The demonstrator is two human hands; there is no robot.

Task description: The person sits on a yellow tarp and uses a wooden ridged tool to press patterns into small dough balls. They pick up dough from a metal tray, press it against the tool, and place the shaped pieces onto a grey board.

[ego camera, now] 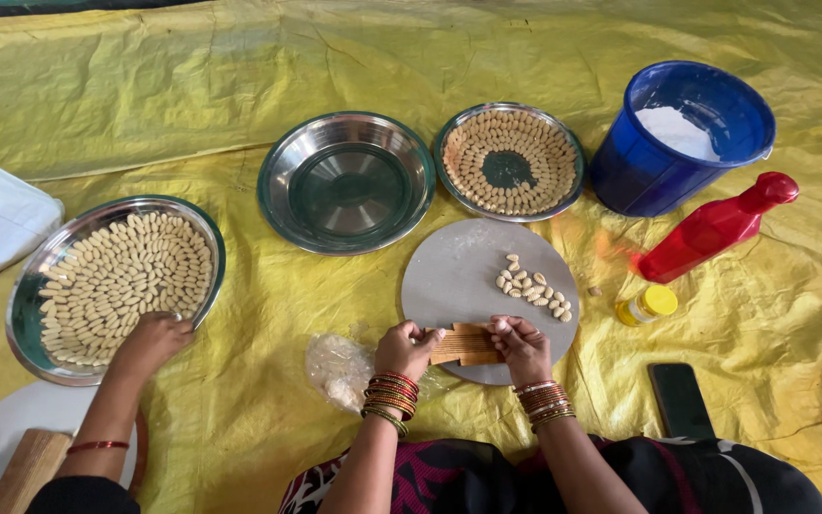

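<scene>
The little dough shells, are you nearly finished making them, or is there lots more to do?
A good way in, it seems. The left plate is nearly covered with shells, and the far plate has rings of them with a bare middle. Right now the left hand and right hand press on a ridged wooden comb beside a small pile on the round board. The middle plate holds none, and bagged dough remains.

The left hand (407, 348) and right hand (521, 345) are gripping a ridged wooden board (463, 345) over a round grey slab (468, 276), near small dough shells (533, 286).
</scene>
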